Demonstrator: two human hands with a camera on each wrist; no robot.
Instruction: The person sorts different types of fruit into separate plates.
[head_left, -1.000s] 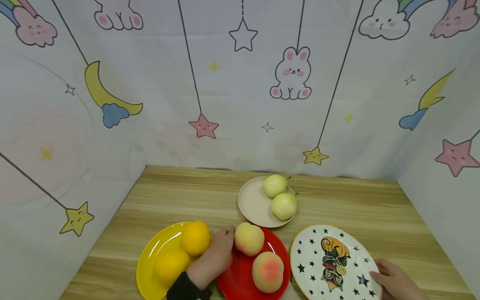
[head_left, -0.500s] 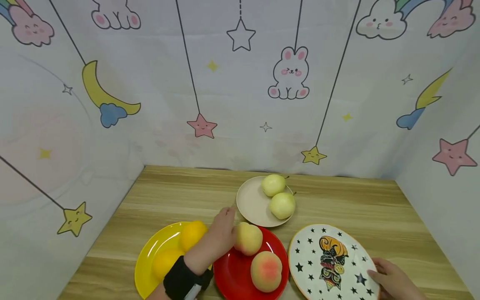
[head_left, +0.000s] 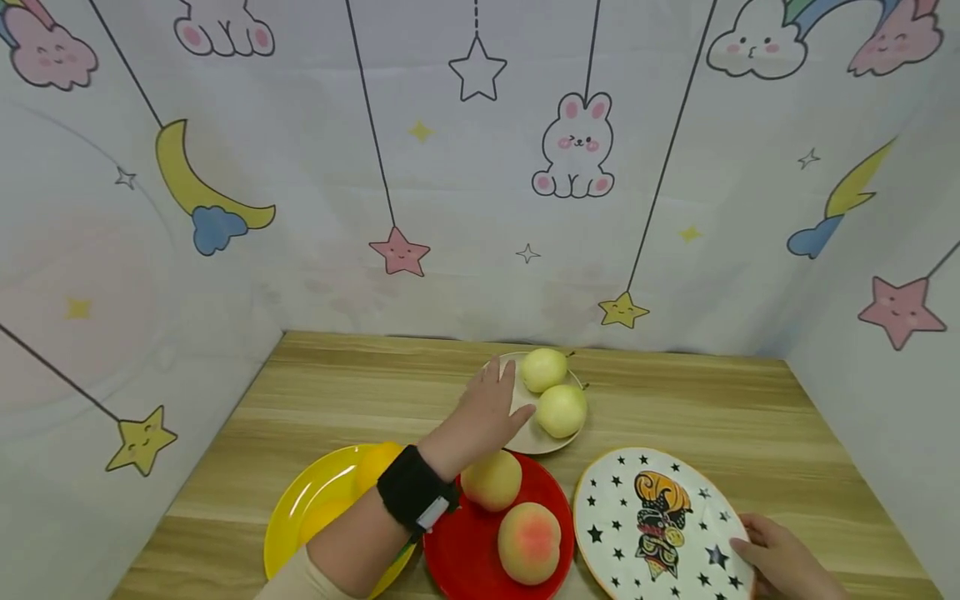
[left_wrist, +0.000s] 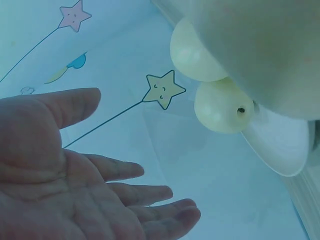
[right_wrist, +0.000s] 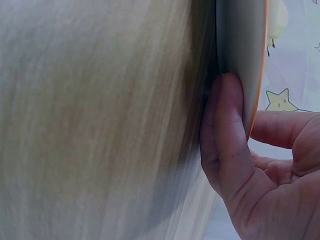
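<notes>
My left hand [head_left: 491,412] hovers with its fingers spread over the left part of a beige plate [head_left: 538,440]. On that plate sit two pale yellow-green pears [head_left: 562,411], just right of the fingers. In the left wrist view the palm holds nothing, and a pear [left_wrist: 220,107] appears beyond the fingertips. At the lower right, my right hand [head_left: 783,554] pinches the right rim of a white plate [head_left: 618,502] with black stars and a cartoon figure. The right wrist view has fingers [right_wrist: 231,115] under the plate's orange-edged rim [right_wrist: 257,90], thumb on top.
A red plate [head_left: 468,546] with two peaches [head_left: 528,543] lies below my left wrist. Left of it, a yellow plate [head_left: 288,508] carries two oranges [head_left: 375,465], partly hidden by my left forearm. A cartoon-printed cloth [head_left: 480,208] stands behind the wooden table [head_left: 360,392].
My left hand has moved from between the yellow and red plates up and right to the beige plate, its fingers spreading. My right hand keeps its hold on the white plate.
</notes>
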